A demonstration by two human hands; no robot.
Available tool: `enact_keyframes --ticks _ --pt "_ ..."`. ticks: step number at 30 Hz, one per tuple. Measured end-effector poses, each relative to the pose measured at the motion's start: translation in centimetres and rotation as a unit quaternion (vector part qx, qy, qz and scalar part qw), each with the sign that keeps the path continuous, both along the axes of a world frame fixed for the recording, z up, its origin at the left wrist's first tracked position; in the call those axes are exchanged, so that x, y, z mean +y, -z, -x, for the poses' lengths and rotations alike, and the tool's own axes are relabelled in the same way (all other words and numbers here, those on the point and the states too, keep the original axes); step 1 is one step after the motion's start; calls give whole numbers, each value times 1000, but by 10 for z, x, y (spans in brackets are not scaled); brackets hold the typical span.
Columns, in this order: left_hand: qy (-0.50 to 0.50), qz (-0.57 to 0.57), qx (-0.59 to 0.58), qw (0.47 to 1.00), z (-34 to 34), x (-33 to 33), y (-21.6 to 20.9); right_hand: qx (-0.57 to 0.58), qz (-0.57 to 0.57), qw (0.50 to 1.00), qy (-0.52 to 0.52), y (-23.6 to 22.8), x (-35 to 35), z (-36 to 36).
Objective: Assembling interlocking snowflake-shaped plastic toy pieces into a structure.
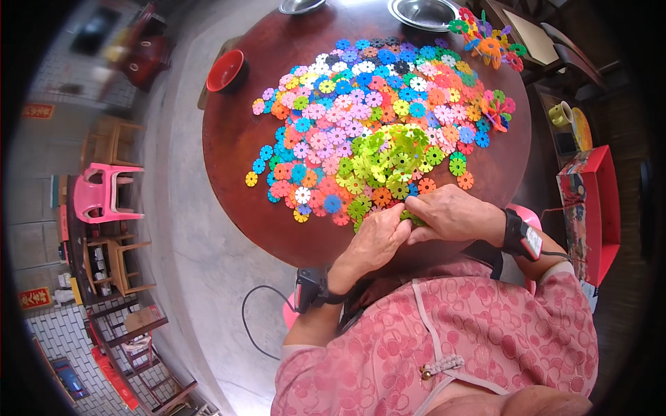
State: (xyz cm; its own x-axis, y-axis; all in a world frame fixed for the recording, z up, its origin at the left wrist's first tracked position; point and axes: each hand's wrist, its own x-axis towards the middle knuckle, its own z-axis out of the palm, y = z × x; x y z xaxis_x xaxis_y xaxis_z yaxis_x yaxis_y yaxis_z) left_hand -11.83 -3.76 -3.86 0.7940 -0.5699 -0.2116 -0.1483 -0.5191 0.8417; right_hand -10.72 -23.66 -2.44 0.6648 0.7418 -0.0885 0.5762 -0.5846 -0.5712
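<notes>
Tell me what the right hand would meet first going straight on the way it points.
Past the green piece beside it, the right hand would likely meet the left hand first; depth is unclear, they may be touching.

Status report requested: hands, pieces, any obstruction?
Left hand and right hand together, green piece between them, exact grip hidden. Yellow-green cluster just beyond. Flower-shaped discs crowd around it.

The notched discs [331,203] look like smooth plastic; the desk [253,215] is glossy and wood-like; 2 bowls [423,12] are shiny metal, the red bowl [225,71] glossy, the patterned top [388,319] cloth.
</notes>
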Motion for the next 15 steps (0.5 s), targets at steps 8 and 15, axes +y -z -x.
enact_keyframes --ticks 8,15 --pt "-2 103 81 991 0 3 -4 190 -207 960 20 -2 -8 -17" --pt "33 65 92 993 -2 9 -3 139 -230 963 24 3 -1 -12"
